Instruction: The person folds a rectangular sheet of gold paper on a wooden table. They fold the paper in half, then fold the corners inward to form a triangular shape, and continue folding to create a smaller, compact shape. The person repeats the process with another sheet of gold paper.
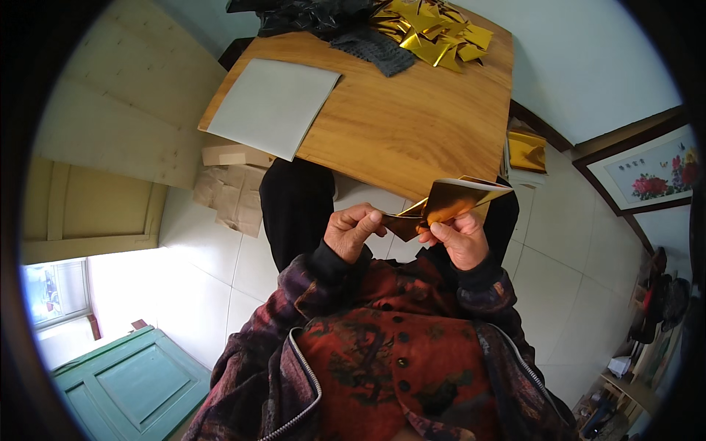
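Observation:
Over my lap, between me and the table's near edge, I hold a partly folded sheet of shiny gold paper [460, 197]. My left hand [354, 229] pinches its left corner between thumb and fingers. Its right part is gripped by my right hand [459, 237], with the thumb on the near side and the fingers partly hidden behind the paper. One flap stands up toward the right, and a narrower point runs left. On the table's far side lies a heap of folded gold paper pieces [434, 33].
A wooden table [412, 117] stands in front of me. On it are a pale grey sheet stack [272, 103] and black crumpled plastic [316, 18]. Brown paper [235, 198] lies on the floor at left; a gold stack [526, 151] sits right. A framed flower picture [647, 169] leans by the wall.

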`<action>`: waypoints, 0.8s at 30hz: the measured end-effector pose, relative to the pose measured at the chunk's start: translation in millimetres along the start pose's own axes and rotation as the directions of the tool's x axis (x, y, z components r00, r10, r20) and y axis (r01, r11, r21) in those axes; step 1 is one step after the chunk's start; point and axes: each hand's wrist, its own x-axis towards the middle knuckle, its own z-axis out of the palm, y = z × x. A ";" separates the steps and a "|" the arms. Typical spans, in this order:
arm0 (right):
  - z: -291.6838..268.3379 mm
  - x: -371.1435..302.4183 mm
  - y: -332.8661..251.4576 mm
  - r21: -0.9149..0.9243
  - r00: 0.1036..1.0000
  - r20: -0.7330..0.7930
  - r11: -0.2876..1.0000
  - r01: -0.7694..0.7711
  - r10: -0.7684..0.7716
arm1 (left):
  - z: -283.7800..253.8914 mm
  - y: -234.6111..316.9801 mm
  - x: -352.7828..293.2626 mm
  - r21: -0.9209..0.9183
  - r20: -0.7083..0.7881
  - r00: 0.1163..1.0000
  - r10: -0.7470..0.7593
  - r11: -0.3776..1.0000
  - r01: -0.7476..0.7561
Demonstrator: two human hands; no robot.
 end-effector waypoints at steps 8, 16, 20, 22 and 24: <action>-5.1 4.1 8.8 0.116 0.992 -0.107 0.992 -0.053 0.066 | 10.7 -2.5 11.5 0.014 -0.094 0.994 0.048 0.999 -0.047; -10.9 8.6 13.1 0.349 0.984 -0.066 0.927 -0.134 0.167 | 7.7 -9.0 31.4 -0.184 -0.086 0.942 -0.325 0.934 0.305; -16.5 11.0 12.0 0.459 0.968 -0.105 0.875 -0.156 0.228 | 11.0 -7.7 29.9 -0.303 -0.153 0.916 -0.371 0.900 0.314; -16.9 10.8 11.4 0.458 0.961 -0.141 0.876 -0.149 0.237 | 9.9 -5.2 29.7 -0.293 -0.156 0.915 -0.372 0.902 0.317; -16.7 10.9 11.0 0.455 0.960 -0.154 0.879 -0.143 0.236 | 9.9 -3.6 28.9 -0.281 -0.150 0.917 -0.370 0.905 0.320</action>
